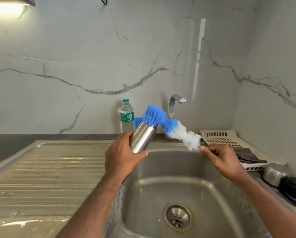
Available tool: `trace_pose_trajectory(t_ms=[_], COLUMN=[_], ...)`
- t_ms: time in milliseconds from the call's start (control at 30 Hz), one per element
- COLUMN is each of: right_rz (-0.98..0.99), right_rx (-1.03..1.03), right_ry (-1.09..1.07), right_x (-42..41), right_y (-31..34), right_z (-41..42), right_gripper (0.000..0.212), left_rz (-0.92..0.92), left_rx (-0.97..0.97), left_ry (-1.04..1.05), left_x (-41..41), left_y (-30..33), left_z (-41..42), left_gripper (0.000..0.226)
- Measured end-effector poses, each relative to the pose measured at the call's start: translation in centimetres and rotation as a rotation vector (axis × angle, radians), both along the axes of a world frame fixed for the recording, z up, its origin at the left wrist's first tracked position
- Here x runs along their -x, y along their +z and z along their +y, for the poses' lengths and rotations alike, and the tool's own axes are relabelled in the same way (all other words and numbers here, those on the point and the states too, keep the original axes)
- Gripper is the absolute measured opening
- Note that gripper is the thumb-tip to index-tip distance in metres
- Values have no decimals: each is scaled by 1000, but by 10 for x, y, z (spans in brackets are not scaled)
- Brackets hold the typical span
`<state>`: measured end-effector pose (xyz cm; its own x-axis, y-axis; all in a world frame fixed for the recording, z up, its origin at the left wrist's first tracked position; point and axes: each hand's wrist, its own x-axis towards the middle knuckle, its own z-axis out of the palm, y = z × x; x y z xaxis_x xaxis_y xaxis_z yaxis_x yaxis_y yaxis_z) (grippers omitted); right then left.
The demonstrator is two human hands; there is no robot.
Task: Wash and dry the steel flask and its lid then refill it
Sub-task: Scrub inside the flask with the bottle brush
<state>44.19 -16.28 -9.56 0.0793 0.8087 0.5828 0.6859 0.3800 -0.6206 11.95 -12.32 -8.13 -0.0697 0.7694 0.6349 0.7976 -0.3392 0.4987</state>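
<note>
Tilting up-right over the sink [161, 170], the steel flask [142, 139] is clamped in the left hand [122, 158]; right hand [221, 158] pinches the brush [174, 129].

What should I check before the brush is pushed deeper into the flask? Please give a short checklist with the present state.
1. Left hand grips the steel flask firmly: ok.
2. Right hand pinches the bottle brush at its end: ok.
3. Brush tip at the flask mouth: ok.
4. Brush straight: not ok, it is bent.
5. Flask over the sink: ok.
6. Tap running: not ok, no water visible.
</note>
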Motion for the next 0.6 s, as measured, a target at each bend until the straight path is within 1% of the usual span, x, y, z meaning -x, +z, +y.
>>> trace_pose_trajectory(t_ms=[67, 167, 233, 400, 500, 600], right_rz=[3, -34, -23, -31, -36, -18], right_rx=[-7, 9, 2, 13, 26, 13], right_ry=[4, 11, -18, -25, -10, -4], right_x=[2, 5, 6, 3, 3, 3], right_y=[1, 1, 0, -1, -1, -2], right_z=[-1, -1, 0, 2, 2, 2], right_gripper=[46, 39, 41, 42, 41, 43], left_rz=[48, 105, 162, 237, 180, 7], left_rx=[-18, -56, -86, -128, -84, -37], left_ry=[54, 104, 127, 141, 115, 13], left_x=[2, 4, 6, 6, 4, 3], left_y=[1, 1, -1, 1, 1, 0], left_z=[-1, 0, 1, 0, -2, -2], left_gripper=[82, 80, 79, 76, 78, 76])
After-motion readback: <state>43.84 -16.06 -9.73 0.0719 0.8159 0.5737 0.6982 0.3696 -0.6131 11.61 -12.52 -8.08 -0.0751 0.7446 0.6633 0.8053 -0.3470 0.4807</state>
